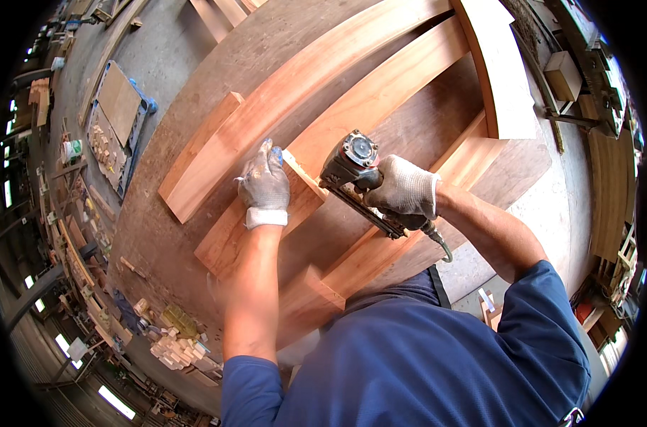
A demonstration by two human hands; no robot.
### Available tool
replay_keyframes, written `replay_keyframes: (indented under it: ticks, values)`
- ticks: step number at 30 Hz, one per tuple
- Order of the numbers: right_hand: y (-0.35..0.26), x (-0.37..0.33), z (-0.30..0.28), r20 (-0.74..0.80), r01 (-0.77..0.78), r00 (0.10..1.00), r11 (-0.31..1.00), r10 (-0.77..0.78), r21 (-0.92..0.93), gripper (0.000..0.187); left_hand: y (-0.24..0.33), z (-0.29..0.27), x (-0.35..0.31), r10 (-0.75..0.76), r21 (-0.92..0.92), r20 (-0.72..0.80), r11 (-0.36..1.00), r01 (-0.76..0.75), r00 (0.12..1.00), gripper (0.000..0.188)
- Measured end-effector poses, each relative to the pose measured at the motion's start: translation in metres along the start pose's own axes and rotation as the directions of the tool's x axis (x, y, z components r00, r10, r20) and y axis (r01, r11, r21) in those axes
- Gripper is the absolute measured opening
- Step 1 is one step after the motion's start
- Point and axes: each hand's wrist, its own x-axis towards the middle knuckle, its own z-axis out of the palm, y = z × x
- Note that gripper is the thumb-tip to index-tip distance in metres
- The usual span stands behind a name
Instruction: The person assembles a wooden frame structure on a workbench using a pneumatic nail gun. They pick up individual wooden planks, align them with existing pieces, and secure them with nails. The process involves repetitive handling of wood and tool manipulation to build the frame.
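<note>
My left hand [265, 186], in a whitish glove with blue-stained fingertips, rests over the middle curved board [380, 92]. Its fingers stretch away from me, and the fingertips are beside the left end of a thin wooden strip [306, 175]. That strip lies across the board. In my right hand [403, 188], also gloved, is the handle of a black nail gun [352, 164] with a round silver cap. The gun is held just right of the strip, and its nose is hidden. A hose [441, 242] hangs from the handle's end.
Another long curved board [288, 92] lies beyond, with a shorter piece [202, 146] against it. A wide curved plank [498, 71] crosses the boards' far right ends. Nearer me lies a further board [380, 260] on the brown worktable [163, 235]. Wood offcuts [181, 349] sit at lower left.
</note>
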Motion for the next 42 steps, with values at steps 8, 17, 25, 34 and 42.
replay_keyframes:
  ticks: [8,17,25,34,42]
  values:
    - [0.012,0.005,0.003,-0.012,0.032,0.999,0.999,-0.032,-0.004,0.029,0.001,0.0,0.001,0.003,0.009,0.01,1.0,-0.003,1.0,0.032]
    - [0.019,-0.01,0.002,0.004,-0.022,1.0,0.993,0.022,0.115,0.025,0.0,0.001,0.001,0.02,0.004,-0.016,1.0,-0.02,1.0,0.032]
    - [0.014,-0.012,0.006,0.022,-0.013,1.0,0.996,0.011,0.087,0.032,-0.001,0.002,0.001,0.007,0.018,-0.004,1.0,-0.007,1.0,0.032]
    - [0.012,-0.013,0.004,0.01,-0.004,1.0,0.999,0.004,0.036,0.03,0.005,-0.004,0.002,-0.002,0.013,0.027,1.0,0.002,1.0,0.033]
    - [0.012,-0.049,-0.004,-0.071,-0.024,0.996,0.957,0.046,0.288,0.02,0.001,0.003,0.001,0.021,0.042,0.008,0.999,-0.021,1.0,0.033]
